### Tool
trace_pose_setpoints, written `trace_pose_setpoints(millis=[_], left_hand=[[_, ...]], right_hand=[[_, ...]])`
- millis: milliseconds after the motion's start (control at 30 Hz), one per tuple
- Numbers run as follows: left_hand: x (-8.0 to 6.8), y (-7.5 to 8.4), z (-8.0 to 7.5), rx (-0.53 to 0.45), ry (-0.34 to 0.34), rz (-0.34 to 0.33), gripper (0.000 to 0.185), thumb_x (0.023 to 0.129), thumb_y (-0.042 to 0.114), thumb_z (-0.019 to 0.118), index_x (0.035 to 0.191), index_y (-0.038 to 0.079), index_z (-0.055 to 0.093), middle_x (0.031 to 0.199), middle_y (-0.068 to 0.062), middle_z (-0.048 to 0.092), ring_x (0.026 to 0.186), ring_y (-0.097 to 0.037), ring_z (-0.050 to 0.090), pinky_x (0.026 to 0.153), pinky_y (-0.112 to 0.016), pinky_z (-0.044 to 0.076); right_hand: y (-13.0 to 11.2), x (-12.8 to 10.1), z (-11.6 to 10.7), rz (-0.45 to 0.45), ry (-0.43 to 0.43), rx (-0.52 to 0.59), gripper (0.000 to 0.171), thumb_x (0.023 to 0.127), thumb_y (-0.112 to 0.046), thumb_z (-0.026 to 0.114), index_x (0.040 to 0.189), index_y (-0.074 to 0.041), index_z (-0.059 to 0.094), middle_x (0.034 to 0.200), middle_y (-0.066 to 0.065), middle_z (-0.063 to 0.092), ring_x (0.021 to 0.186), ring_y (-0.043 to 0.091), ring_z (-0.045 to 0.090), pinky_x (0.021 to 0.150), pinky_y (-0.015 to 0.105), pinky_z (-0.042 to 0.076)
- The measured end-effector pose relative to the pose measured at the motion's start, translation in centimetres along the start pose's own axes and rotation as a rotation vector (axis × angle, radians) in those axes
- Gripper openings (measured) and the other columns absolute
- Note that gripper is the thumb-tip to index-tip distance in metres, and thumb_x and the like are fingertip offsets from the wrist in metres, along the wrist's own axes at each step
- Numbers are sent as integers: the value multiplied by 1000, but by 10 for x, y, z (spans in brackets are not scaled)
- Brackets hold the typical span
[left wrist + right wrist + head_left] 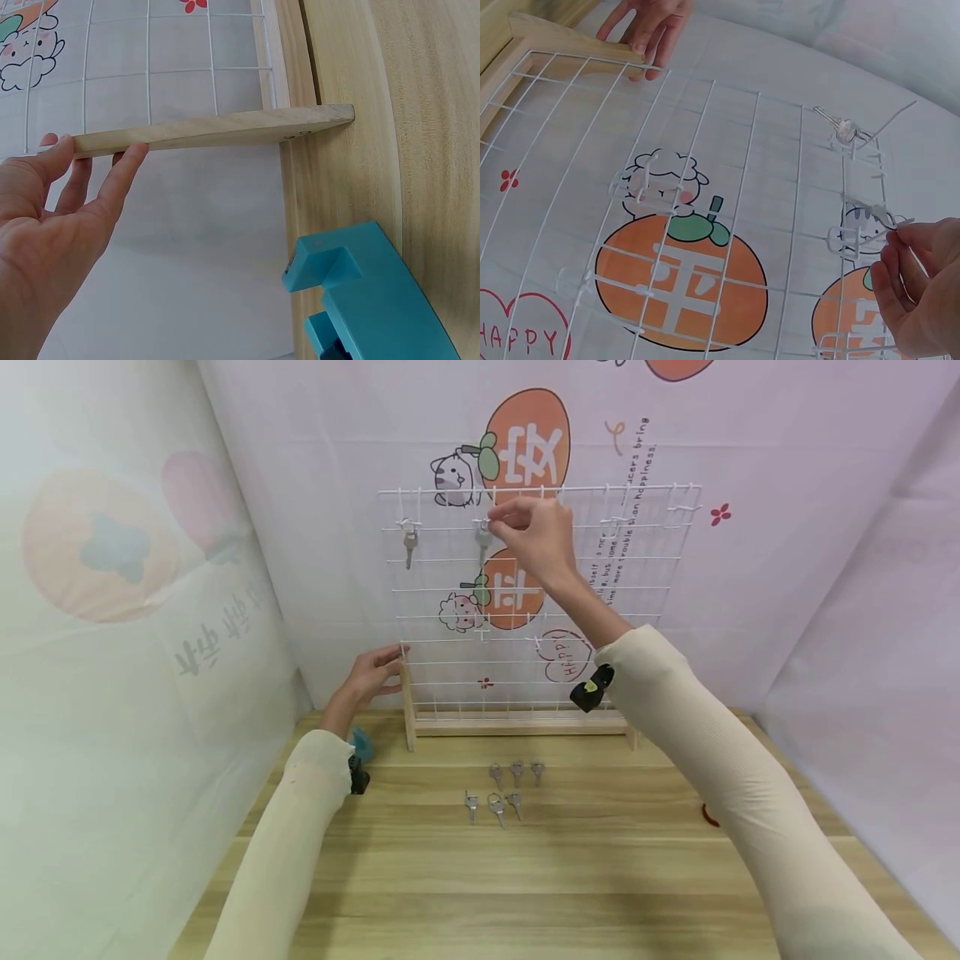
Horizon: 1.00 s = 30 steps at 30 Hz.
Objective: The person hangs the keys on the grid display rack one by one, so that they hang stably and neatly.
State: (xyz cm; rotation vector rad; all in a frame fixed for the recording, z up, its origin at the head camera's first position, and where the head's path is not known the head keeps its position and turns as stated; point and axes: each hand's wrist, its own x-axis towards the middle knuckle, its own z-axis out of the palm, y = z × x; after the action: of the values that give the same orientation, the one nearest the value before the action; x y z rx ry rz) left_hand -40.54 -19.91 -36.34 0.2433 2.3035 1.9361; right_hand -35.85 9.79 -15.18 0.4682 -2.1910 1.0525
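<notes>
- Grid (637, 568) of white wire stands upright in a wooden frame at the 12 o'clock end of the table (600, 877), against a printed backdrop.
- Table is pale wood; both cream sleeves reach over it toward the grid.
- Post (407, 706), the frame's wooden upright at the grid's 9 o'clock side, rises from the table; the wrist view shows it as a bare plank (217, 129).
- Left hand (369, 681) rests against the post with fingers straight and slightly spread, the fingertips (135, 154) touching the wood, nothing held.
- Right hand (536, 535) is raised to the grid's top rows, near 12 o'clock, thumb and fingers pressed together in a pinch on a key (484, 542).
- Key hangs at a white hook (844, 241) on the grid; in the right wrist view its metal head (881, 217) sits just at the fingertips (900, 236).
- Second key (409, 545) hangs from another hook at 9 o'clock of the first, well apart from the hand.
- Six loose keys (504, 789) lie in two rows of three on the table, at 6 o'clock of the grid.
- Blue block (375, 300) lies on the table just beside the post's foot, close under the left wrist.
</notes>
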Motion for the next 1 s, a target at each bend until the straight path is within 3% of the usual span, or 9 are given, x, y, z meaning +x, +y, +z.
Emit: trace_pose_setpoints(millis=[267,533,1000], left_hand=[[1,-1,1,-4,8,-15,47,110,8,50,157,11,47,167,-12,34,148,-34,41,110,-53,49],[0,2,1,-1,6,-21,47,111,8,50,158,13,47,168,-10,33,148,-35,40,112,-54,48],[-1,6,1,-21,-10,-16,50,110,4,50,159,11,43,167,-13,34,145,-38,43,113,-58,45]], right_hand=[[2,-4,-7,-42,-5,23,19,98,-12,75,115,-6,79,111,7,79,98,15,75,88,19,59],[0,-18,-15,-75,-40,51,19,97,-11,75,115,-4,79,110,8,79,96,14,75,89,19,58],[17,-68,-13,-169,-166,117,19,93,-8,80,110,-1,79,104,8,79,90,17,76,82,25,63]])
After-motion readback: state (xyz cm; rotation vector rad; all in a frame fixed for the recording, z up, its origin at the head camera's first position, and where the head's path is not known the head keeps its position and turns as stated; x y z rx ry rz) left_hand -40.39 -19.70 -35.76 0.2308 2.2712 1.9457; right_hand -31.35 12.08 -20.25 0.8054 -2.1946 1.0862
